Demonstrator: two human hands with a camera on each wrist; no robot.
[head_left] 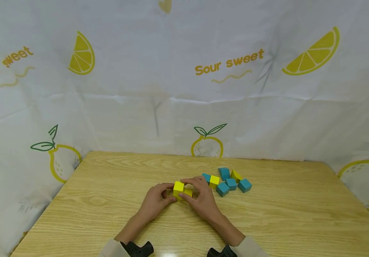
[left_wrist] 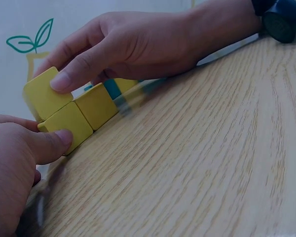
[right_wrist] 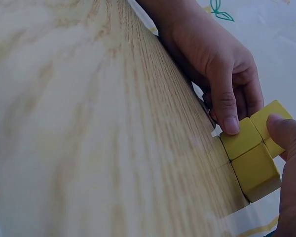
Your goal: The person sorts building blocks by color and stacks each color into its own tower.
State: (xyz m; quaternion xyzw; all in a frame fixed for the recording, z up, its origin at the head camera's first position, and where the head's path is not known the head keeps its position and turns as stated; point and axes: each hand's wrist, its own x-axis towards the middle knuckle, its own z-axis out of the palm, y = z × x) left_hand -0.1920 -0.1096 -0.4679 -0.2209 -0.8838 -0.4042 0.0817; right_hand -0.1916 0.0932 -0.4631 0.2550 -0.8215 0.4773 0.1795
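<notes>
Two yellow cubes sit side by side on the table, the left one [left_wrist: 66, 123] touching the right one [right_wrist: 257, 174]. A third yellow cube [head_left: 179, 187] is on top of the left cube. My left hand [head_left: 153, 202] pinches the lower left cube between thumb and fingers. From the other side my right hand [head_left: 204, 201] pinches the top cube, its thumb on the near face. In the left wrist view the top cube [left_wrist: 48, 93] meets the lower one, slightly tilted in that picture. My right fingertips on the far side are partly hidden.
Right of my hands lies a loose group of blocks: several blue ones [head_left: 223, 189], a yellow cube [head_left: 214, 182] and a yellow wedge-shaped block [head_left: 235, 175]. The wooden table [head_left: 284, 207] ends at a white printed cloth [head_left: 139, 121] behind.
</notes>
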